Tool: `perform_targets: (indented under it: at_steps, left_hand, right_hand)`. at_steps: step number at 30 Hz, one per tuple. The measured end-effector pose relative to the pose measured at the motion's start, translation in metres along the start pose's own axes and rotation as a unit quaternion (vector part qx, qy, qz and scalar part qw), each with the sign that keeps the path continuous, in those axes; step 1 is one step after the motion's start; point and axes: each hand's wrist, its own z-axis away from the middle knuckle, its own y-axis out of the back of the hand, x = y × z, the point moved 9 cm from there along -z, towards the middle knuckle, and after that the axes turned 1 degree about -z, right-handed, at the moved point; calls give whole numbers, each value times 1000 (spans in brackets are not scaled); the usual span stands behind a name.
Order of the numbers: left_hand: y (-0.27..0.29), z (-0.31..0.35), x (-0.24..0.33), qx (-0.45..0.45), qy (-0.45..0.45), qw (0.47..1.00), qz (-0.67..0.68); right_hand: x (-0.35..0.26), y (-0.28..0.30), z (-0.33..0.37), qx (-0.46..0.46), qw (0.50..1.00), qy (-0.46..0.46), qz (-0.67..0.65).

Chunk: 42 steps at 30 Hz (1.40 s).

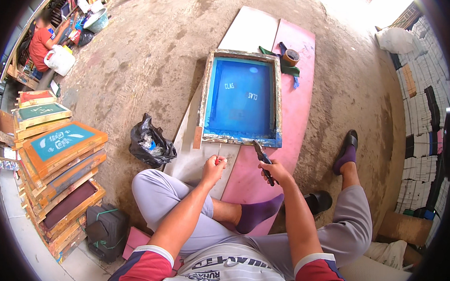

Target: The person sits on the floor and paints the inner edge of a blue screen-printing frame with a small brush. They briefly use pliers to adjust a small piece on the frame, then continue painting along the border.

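A screen-printing frame (pixel 204 97) with a worn wooden border and blue mesh lies on the boards in front of me. My left hand (pixel 213 172) is closed around the red handle of a screwdriver (pixel 219 149); its thin shaft points at the frame's near edge. In my right hand (pixel 277 172) is a pair of pliers (pixel 260 153) with dark handles. The jaws reach the near edge of the frame, right of the screwdriver; whether they grip anything there is too small to tell.
Under the frame are a pink board (pixel 296 108) and a white board (pixel 185 151). A tape roll (pixel 291 56) lies by dark cloth strips. A black plastic bag (pixel 152 143) sits left. Stacked frames (pixel 69 140) stand farther left; a person (pixel 41 45) sits beyond. Paper stacks (pixel 421 122) line the right.
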Motion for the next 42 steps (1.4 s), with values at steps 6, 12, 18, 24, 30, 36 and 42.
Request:
perform_targets:
  at_steps: [6,12,18,24,30,36,42]
  left_hand:
    - [1,-1,0,4,-5,1000,2]
    - [1,1,6,-19,-7,999,32]
    - [4,3,0,-73,95,973,195]
    - [9,2,-12,-122,142,926,328]
    - [10,-3,-27,-129,180,889,400]
    - [51,-4,-12,61,28,995,-70]
    - [58,6,14,127,-28,963,-235]
  right_hand:
    - [-23,-5,12,211,919,127,308]
    - [-32,-15,27,256,864,194,387]
    - [-35,-82,27,55,911,231,337]
    - [-9,-123,9,-134,973,111,152]
    - [-9,-132,17,-214,968,71,108]
    - [0,-105,14,-118,988,81,51]
    - [-3,-66,12,64,989,106,-82]
